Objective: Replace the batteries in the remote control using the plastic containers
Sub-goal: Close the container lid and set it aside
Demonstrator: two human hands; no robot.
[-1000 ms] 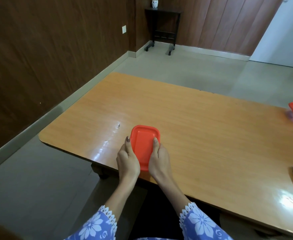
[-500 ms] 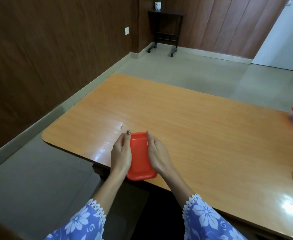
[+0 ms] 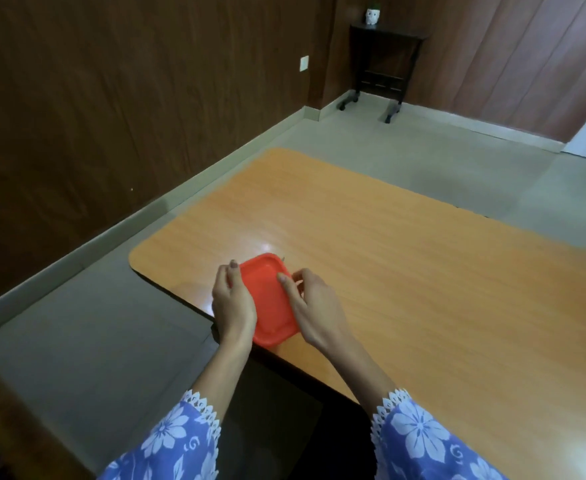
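Observation:
A plastic container with an orange-red lid (image 3: 269, 299) sits on the wooden table (image 3: 423, 271) near its front left corner, partly over the near edge. My left hand (image 3: 233, 299) grips its left side, thumb along the lid's rim. My right hand (image 3: 314, 303) holds the right side, with the thumb pressing on the lid's upper right edge and the fingers curled at the rim. The container's body is hidden under the lid and my hands. The remote control and the second container are out of view.
The table's rounded left corner (image 3: 139, 261) and near edge lie close to my hands. Grey floor (image 3: 94, 323) runs along a dark wood wall at left. A small black stand (image 3: 381, 64) stands in the far corner.
The view has swung left, so the remote and the other container have left the frame. My right fingers have shifted onto the lid's right rim. The container has turned slightly.

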